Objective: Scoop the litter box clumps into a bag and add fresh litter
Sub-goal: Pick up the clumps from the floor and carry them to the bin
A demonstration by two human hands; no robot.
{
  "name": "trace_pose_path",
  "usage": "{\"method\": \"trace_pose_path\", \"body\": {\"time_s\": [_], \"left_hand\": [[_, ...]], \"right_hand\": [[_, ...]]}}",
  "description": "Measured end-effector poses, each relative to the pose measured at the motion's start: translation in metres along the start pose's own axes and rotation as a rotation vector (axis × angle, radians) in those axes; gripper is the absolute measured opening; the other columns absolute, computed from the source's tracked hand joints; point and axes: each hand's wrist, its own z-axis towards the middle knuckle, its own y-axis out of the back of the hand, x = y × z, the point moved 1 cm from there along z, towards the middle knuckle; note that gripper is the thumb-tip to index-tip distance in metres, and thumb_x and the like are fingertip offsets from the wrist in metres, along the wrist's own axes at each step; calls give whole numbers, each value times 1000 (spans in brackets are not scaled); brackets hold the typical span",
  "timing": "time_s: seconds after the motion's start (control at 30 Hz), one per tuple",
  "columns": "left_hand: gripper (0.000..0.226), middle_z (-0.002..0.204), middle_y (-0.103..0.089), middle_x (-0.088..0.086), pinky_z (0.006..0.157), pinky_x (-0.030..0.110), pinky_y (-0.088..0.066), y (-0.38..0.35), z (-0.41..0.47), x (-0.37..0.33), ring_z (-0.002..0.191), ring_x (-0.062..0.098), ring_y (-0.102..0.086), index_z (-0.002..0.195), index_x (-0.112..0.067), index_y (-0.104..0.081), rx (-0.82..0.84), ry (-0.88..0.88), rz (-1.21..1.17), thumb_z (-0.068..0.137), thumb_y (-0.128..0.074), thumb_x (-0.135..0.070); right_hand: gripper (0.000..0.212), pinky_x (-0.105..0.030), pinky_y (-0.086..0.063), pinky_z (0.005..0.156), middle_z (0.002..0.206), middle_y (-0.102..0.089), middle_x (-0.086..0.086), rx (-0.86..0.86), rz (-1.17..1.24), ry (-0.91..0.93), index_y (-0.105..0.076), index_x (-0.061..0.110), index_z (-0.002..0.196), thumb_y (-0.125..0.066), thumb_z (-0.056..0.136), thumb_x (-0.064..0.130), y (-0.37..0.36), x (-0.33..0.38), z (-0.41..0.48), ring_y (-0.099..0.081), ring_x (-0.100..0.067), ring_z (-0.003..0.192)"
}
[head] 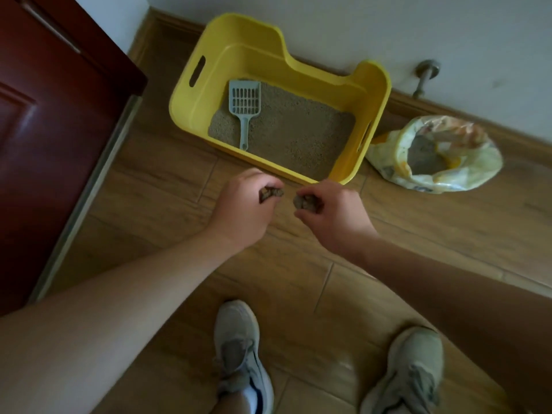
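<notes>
A yellow litter box point(191, 112) stands against the wall with a layer of brown litter point(301, 135) inside. A grey slotted scoop point(245, 106) lies on the litter at the left, handle toward me. To the right of the box sits an open plastic bag point(466, 171) with grey litter in it. My left hand point(239, 216) is closed on a brown litter clump point(270, 194) just in front of the box. My right hand point(334, 219) pinches a second clump point(304, 201), a small gap apart from the first.
A dark red door point(50, 130) stands open at the left. A metal door stop point(425, 76) sticks out of the wall above the baseboard at the right. My two grey sneakers point(239, 354) rest on the wooden floor point(418, 234) below my hands.
</notes>
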Motion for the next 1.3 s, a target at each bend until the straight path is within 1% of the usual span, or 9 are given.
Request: {"method": "trace_pose_path", "body": {"time_s": [0.17, 0.4, 0.6, 0.67, 0.8, 0.93, 1.0, 1.13, 1.3], "left_hand": [[20, 96, -64, -4, 77, -1, -33, 61, -6, -66, 87, -2, -51, 103, -10, -75, -45, 32, -40, 82, -74, -10], [24, 97, -64, -7, 75, -1, -40, 161, -17, -167, 85, 3, -57, 105, -12, -75, -133, 57, -79, 81, -78, -9], [23, 99, -68, 1, 78, 24, -51, 252, -35, -256, 84, 12, -60, 103, -10, -75, -220, 22, -60, 80, -79, -8], [22, 98, -69, 2, 76, 21, -47, 282, -42, -283, 81, 10, -58, 101, -10, -76, -253, 1, -36, 79, -79, -8], [21, 94, -69, 4, 75, 14, -39, 332, -57, -335, 76, 10, -54, 96, -8, -76, -276, -27, -24, 76, -80, -3], [20, 90, -68, 4, 73, 20, -44, 374, -74, -386, 75, 16, -60, 92, -8, -76, -280, -63, -30, 74, -80, -1], [18, 90, -68, 3, 72, 24, -48, 387, -78, -407, 74, 15, -58, 92, -11, -77, -306, -56, -24, 75, -79, -4], [19, 94, -69, 1, 74, 22, -47, 415, -96, -443, 77, 15, -60, 96, -13, -77, -335, -44, -40, 78, -78, -9], [19, 99, -69, 2, 81, 32, -55, 442, -115, -469, 88, 19, -65, 99, -12, -75, -328, -46, -25, 81, -77, -9]], "right_hand": [[31, -26, -48, 84, 104, -67, 1, -95, 69, -75, -71, 18, 108, -78, 78, 20, 73, 52, -21, -58, -11, 92], [29, -24, -48, 84, 101, -68, 4, -141, 109, -88, -72, 21, 105, -79, 77, 22, 181, 138, -65, -60, -10, 92], [32, -20, -46, 82, 102, -69, 6, -179, 120, -82, -72, 21, 107, -80, 76, 22, 281, 213, -104, -61, -9, 91], [32, -19, -46, 82, 102, -68, 7, -189, 136, -80, -72, 22, 107, -79, 76, 22, 314, 238, -115, -61, -8, 92], [29, -1, -36, 72, 97, -65, 12, -252, 180, -95, -72, 25, 105, -78, 77, 23, 371, 285, -140, -56, -1, 87], [27, -25, -50, 86, 94, -65, 12, -278, 253, -78, -72, 23, 102, -79, 76, 20, 416, 329, -167, -62, -9, 93], [26, -32, -52, 90, 92, -65, 13, -275, 258, -93, -73, 23, 100, -79, 75, 19, 435, 344, -176, -63, -10, 92], [24, -36, -54, 88, 93, -65, 12, -277, 277, -103, -72, 28, 98, -79, 76, 21, 466, 369, -198, -64, -11, 92], [28, -30, -53, 87, 97, -65, 9, -263, 271, -117, -72, 25, 105, -78, 78, 21, 494, 397, -220, -63, -11, 93]]}}
